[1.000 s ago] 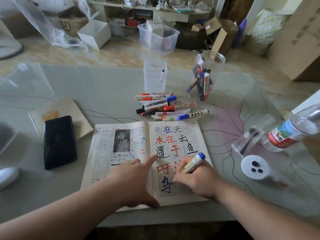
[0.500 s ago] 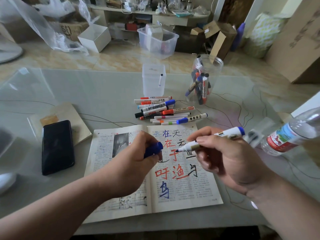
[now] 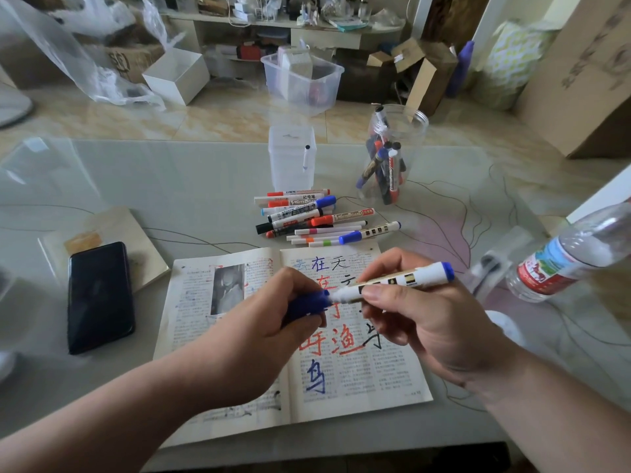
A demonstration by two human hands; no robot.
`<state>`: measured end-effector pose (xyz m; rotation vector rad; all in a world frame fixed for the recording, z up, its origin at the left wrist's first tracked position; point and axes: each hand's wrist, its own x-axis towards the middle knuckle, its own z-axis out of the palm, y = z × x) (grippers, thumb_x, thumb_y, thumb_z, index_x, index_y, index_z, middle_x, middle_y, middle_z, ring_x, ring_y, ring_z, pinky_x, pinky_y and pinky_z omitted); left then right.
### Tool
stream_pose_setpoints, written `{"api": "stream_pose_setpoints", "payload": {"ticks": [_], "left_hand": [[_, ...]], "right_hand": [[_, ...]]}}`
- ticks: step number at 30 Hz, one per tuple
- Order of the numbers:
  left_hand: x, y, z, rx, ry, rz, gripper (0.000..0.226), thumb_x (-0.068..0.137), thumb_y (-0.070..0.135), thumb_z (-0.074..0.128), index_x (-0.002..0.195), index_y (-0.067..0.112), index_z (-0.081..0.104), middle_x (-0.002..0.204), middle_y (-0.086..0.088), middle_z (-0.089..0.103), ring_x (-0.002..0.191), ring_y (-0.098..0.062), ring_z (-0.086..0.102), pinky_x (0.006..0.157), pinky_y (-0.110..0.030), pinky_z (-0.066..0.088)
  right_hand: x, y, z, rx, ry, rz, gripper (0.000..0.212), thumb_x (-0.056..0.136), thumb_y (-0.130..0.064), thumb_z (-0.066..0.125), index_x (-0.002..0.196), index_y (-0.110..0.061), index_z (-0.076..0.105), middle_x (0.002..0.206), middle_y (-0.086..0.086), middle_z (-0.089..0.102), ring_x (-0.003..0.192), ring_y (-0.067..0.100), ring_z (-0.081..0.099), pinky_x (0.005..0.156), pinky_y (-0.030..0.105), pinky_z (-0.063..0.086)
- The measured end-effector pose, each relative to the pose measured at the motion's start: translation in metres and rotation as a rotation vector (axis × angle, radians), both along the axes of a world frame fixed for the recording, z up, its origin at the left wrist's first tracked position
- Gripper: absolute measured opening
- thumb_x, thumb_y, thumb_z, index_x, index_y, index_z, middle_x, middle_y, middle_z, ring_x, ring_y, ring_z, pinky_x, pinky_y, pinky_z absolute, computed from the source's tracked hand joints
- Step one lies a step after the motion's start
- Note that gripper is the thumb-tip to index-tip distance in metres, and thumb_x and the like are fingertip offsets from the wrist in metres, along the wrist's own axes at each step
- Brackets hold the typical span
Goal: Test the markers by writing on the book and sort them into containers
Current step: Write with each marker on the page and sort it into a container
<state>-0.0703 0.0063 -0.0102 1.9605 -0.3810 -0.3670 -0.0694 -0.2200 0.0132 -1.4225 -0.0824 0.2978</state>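
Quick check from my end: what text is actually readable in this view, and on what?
"WHITEBOARD": marker with an orange-red cap, in the loose pile.
"记号笔": marker at the pile's far edge.
"在 天": handwritten atop the book's right page.
"渔", "鸟": handwritten lower down.
Book print and water bottle label: too blurred.

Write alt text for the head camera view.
Over an open book scrawled with red, blue and black characters, the left hand brings a blue cap to the tip of the marker held by the right hand. Behind lie loose markers, a square container and a round jar holding several markers.
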Motion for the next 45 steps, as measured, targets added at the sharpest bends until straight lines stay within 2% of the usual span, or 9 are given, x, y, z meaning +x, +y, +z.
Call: {"api": "stream_pose_setpoints", "payload": {"ticks": [4,10,16,20,25,29,32,39,45], "left_hand": [[0.003,-0.001,0.004,-0.088,0.034,-0.024,0.024,0.082,0.051,0.065,0.105,0.045,0.061,0.106,0.004,0.072,0.1,-0.02,0.067,0.089,-0.049,0.055],[0.008,0.001,0.017,-0.243,0.126,-0.008,0.017,0.085,0.045,0.07,0.091,0.03,0.073,0.064,0.002,0.058,0.06,-0.011,0.051,0.059,-0.02,0.043],[0.011,0.004,0.019,-0.329,0.248,0.087,0.017,0.076,0.035,0.082,0.078,0.021,0.073,0.058,0.001,0.056,0.05,-0.009,0.045,0.048,-0.013,0.037],[0.016,0.007,0.02,-0.445,0.391,0.113,0.013,0.076,0.022,0.073,0.069,0.013,0.066,0.053,-0.001,0.044,0.045,-0.015,0.035,0.045,-0.023,0.031],[0.015,-0.001,0.019,-0.444,0.676,0.289,0.041,0.09,0.047,0.063,0.071,0.012,0.051,0.058,-0.003,0.022,0.049,-0.015,0.013,0.044,-0.021,0.013],[0.015,-0.008,0.014,-0.469,0.635,0.371,0.046,0.097,0.041,0.055,0.062,0.013,0.047,0.053,-0.003,0.026,0.044,-0.013,0.016,0.04,-0.02,0.016],[0.015,-0.013,0.019,-0.545,0.412,0.408,0.041,0.083,0.043,0.06,0.055,0.014,0.05,0.048,-0.004,0.028,0.039,-0.012,0.019,0.041,-0.02,0.019],[0.008,-0.014,0.013,-0.261,-0.03,0.361,0.055,0.087,0.068,0.049,0.059,0.022,0.053,0.043,0.005,0.041,0.041,-0.012,0.036,0.048,-0.03,0.03],[0.03,-0.016,0.015,-0.138,-0.039,0.438,0.055,0.085,0.063,0.049,0.061,0.014,0.049,0.043,0.009,0.037,0.042,-0.011,0.031,0.048,-0.028,0.026]], "right_hand": [[0.0,0.0,-0.001,0.023,-0.008,0.069,0.011,0.08,-0.008,0.068,0.089,-0.012,0.074,0.075,0.02,0.067,0.063,0.024,0.057,0.042,0.024,0.036],[0.001,0.003,-0.006,0.041,0.005,0.103,0.02,0.08,-0.013,0.076,0.099,-0.01,0.078,0.087,0.033,0.066,0.07,0.028,0.06,0.045,0.026,0.039],[0.009,-0.007,0.002,0.036,0.056,0.121,0.037,0.076,-0.029,0.084,0.11,-0.019,0.075,0.081,0.011,0.065,0.056,0.014,0.05,0.043,0.018,0.036],[0.01,-0.012,0.006,-0.341,-0.217,0.155,0.019,0.083,-0.022,0.078,0.102,-0.023,0.075,0.082,-0.006,0.066,0.063,0.005,0.059,0.059,0.018,0.047],[0.0,0.0,0.002,-0.581,-0.433,0.239,0.012,0.095,-0.024,0.07,0.106,-0.024,0.067,0.083,-0.014,0.065,0.068,0.013,0.061,0.061,0.025,0.051],[-0.001,0.002,-0.004,-0.819,-0.712,0.26,0.013,0.099,-0.036,0.059,0.11,-0.028,0.057,0.088,-0.013,0.062,0.077,0.01,0.059,0.064,0.034,0.049],[-0.007,0.006,-0.003,-0.644,-0.54,0.252,0.008,0.1,-0.039,0.058,0.103,-0.032,0.055,0.072,-0.002,0.058,0.059,0.018,0.053,0.055,0.042,0.045],[-0.002,0.011,0.012,-0.125,0.161,0.252,0.018,0.096,-0.027,0.062,0.078,-0.025,0.062,0.059,-0.001,0.036,0.049,0.012,0.028,0.042,0.021,0.027],[0.016,0.014,0.017,-0.071,0.226,0.147,0.002,0.098,-0.012,0.062,0.098,-0.012,0.06,0.06,0.003,0.039,0.048,0.011,0.027,0.041,0.022,0.024]]}}
